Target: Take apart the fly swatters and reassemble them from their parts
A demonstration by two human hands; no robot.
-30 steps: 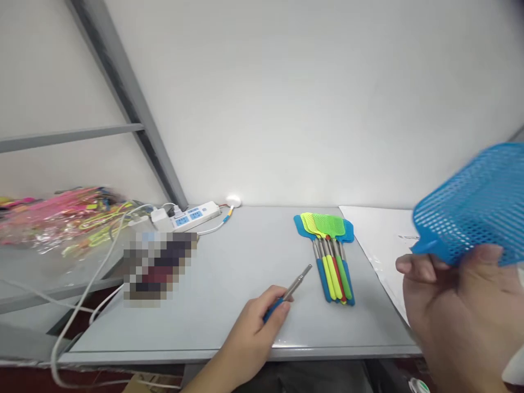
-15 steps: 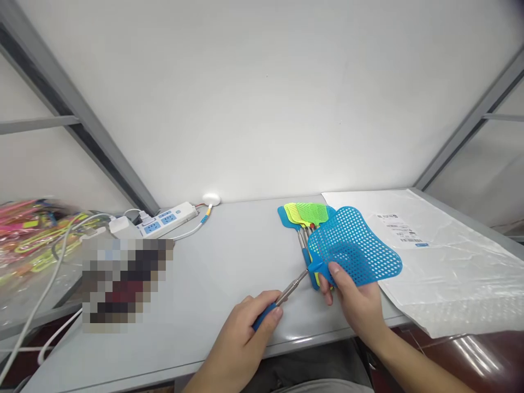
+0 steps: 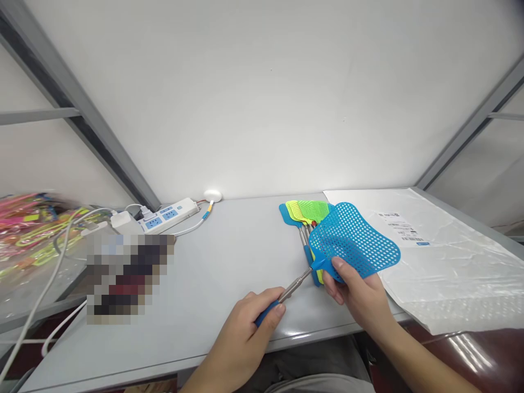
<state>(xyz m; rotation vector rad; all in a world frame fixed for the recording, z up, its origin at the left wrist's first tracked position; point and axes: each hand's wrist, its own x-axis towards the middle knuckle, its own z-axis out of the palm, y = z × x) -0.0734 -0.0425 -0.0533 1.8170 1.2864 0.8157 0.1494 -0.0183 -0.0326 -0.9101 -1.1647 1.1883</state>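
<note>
A blue fly swatter [image 3: 356,236] with a metal rod spans my two hands above the table's front part. My left hand [image 3: 256,322] is closed round its blue handle grip, with the thumb along the rod's lower end. Near the base of the perforated head, my right hand [image 3: 360,292] pinches the swatter, thumb on top and fingers beneath. Behind it lies a row of other fly swatters [image 3: 313,210] with green, yellow and blue heads; the held head hides part of them.
A white bubble mailer [image 3: 442,262] with a label covers the table's right side. On the left stand a power strip [image 3: 172,214] with white cables and a blurred-out item [image 3: 129,278]. Bagged colourful goods [image 3: 36,234] lie beyond the left edge. A white wall rises behind the grey table [image 3: 221,262].
The view has shifted slightly. Both hands keep the same hold on the blue fly swatter, whose head has tilted a little; nothing was taken or let go.
</note>
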